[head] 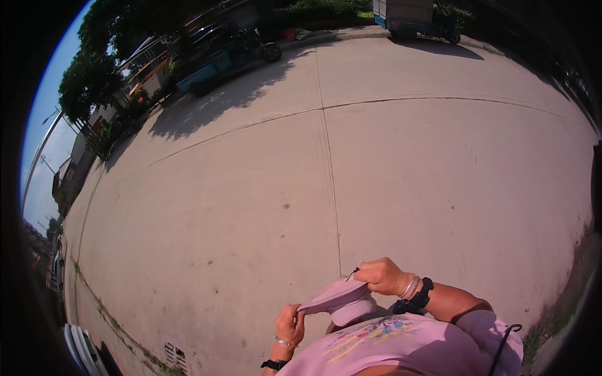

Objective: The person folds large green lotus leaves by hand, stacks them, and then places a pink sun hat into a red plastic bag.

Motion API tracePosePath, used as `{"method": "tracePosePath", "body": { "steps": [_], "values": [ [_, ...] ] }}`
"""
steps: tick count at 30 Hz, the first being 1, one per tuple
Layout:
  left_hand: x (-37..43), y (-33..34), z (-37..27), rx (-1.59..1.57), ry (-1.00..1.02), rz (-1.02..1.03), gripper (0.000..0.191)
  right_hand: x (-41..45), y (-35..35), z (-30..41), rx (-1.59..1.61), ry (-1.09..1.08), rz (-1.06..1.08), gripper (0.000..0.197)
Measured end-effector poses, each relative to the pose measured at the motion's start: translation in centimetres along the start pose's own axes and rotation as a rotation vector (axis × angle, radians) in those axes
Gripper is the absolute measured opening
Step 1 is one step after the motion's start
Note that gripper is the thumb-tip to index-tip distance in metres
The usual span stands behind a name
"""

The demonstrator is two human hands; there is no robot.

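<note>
A pink woven-looking fabric hat (350, 301) with a brim is stretched between my two hands in front of my chest. My left hand (289, 324) pinches the left tip of its brim between thumb and fingers. Higher and farther right, my right hand (383, 276) grips the other end in a closed fist. A thin dark cord end (352, 272) sticks out beside the right fist. Below the hat is my pink shirt (409, 336) with a flower print. Both wrists carry bracelets and black straps.
Sunlit concrete paving (235, 188) with straight joints spreads ahead. A blue cargo tricycle (207, 70) stands in tree shade at the upper left; another cargo tricycle (409, 21) stands at the top right. A drain grate (175, 355) lies at the lower left.
</note>
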State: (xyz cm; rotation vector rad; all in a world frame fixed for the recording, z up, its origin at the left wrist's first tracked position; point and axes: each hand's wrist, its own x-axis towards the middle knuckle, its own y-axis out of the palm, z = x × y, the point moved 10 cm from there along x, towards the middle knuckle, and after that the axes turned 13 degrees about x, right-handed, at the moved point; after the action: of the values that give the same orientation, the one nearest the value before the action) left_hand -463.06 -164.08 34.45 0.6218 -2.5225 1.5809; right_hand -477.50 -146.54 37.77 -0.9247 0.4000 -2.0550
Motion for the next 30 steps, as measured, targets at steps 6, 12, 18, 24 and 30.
{"method": "tracePosePath", "body": {
  "steps": [6,12,18,24,30],
  "values": [
    [15.9,9.2,5.8,-0.289,-0.196,0.212,0.022,14.1,-4.6,-13.7,-0.033,-0.038,0.174,0.009],
    [35.4,18.7,6.4,-0.190,-0.112,0.302,0.026,23.8,-14.8,-26.6,-0.104,0.023,0.106,0.009],
    [54.5,25.9,9.5,-0.373,-0.379,0.311,0.016,32.2,-24.4,-42.6,-0.061,0.135,0.025,0.014],
    [68.4,30.0,14.1,-0.551,-0.534,0.200,0.013,44.6,-30.4,-55.6,0.036,0.060,0.092,0.016],
    [83.1,32.8,18.1,-0.794,-0.640,0.111,0.022,59.4,-34.0,-66.7,0.086,-0.052,0.164,0.013]
  ]
}}
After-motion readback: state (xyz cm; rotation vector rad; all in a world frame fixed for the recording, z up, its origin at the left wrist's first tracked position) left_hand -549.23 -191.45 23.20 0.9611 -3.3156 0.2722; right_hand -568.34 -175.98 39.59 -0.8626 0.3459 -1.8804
